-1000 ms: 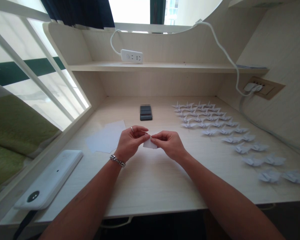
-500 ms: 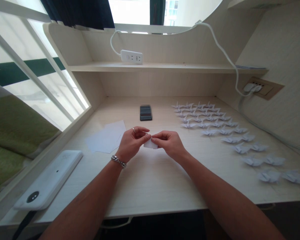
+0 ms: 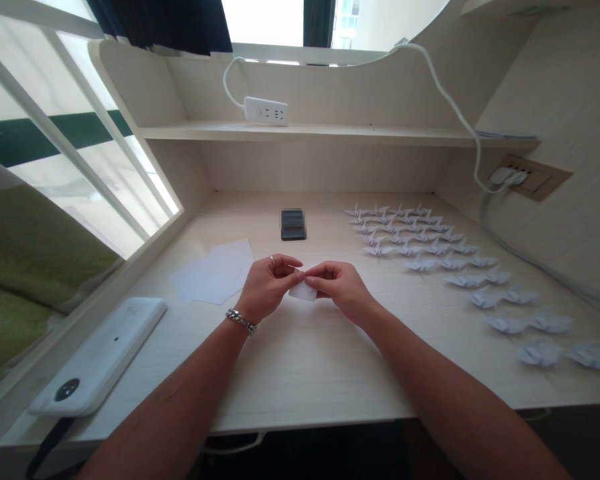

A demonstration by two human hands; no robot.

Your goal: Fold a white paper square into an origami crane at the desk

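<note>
A small folded piece of white paper (image 3: 303, 291) is held between both hands above the middle of the desk. My left hand (image 3: 270, 283), with a ring and a chain bracelet, pinches its upper left part between thumb and fingers. From the other side, my right hand (image 3: 341, 285) grips the paper's right part with thumb and forefinger. The fingers hide the paper's upper edge. Flat white sheets (image 3: 210, 275) lie just left of my left hand. To the right stand several rows of folded paper cranes (image 3: 420, 265).
A dark phone-like object (image 3: 293, 225), partly pixelated, lies beyond my hands. At the left edge rests a long white device (image 3: 103, 357) with a dark strap. On the shelf (image 3: 330, 133) sits a white power strip (image 3: 266, 111). Plugs fill a wall socket (image 3: 530, 177) at right.
Both hands keep their pinch on the paper, and a little more of its lower part shows below the fingers. The whole view has shifted slightly.
</note>
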